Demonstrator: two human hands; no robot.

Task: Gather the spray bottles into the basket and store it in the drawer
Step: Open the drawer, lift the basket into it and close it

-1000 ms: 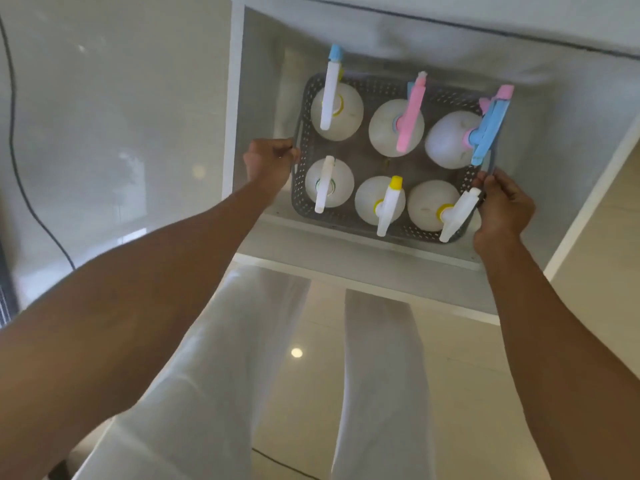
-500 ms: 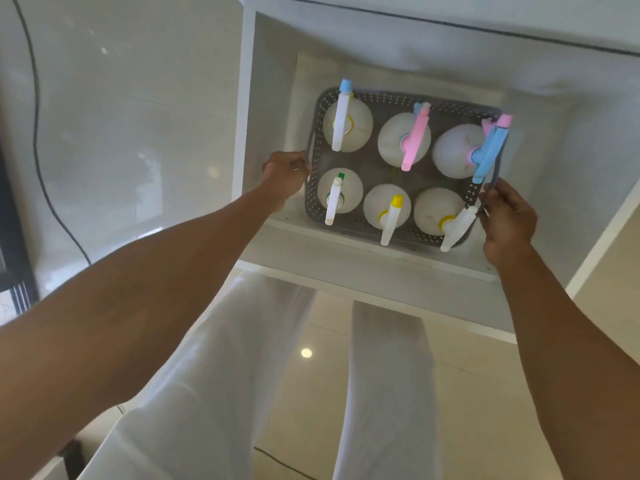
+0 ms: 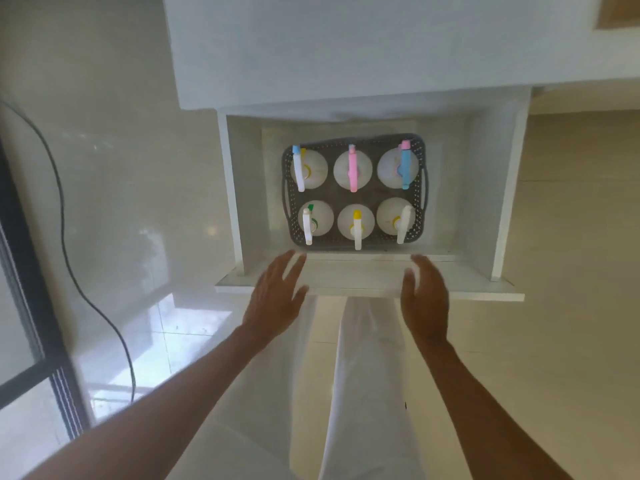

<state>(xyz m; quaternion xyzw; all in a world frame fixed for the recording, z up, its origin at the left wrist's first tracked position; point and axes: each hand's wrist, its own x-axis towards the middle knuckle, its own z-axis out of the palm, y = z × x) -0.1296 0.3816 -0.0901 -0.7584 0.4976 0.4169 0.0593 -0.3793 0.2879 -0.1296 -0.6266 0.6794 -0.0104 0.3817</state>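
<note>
A grey perforated basket (image 3: 419, 188) rests on the floor of the open white drawer (image 3: 247, 188). Several white spray bottles stand upright in it in two rows, among them one with a pink trigger head (image 3: 352, 169) and one with a blue and pink head (image 3: 404, 166). My left hand (image 3: 277, 296) hovers with fingers spread over the drawer's front panel (image 3: 356, 278), apart from the basket. My right hand (image 3: 426, 292) is open too, above the same front edge, holding nothing.
The white cabinet body (image 3: 346, 46) overhangs the drawer's back. A black cable (image 3: 74, 271) runs down the glossy floor at left, beside a dark window frame (image 3: 31, 306). My white trousers (image 3: 367, 393) are below the drawer front. Tiled floor lies to the right.
Both hands have let go of the basket's side handles and pulled back to the drawer's front edge. The basket now sits alone in the drawer. The camera has pulled back.
</note>
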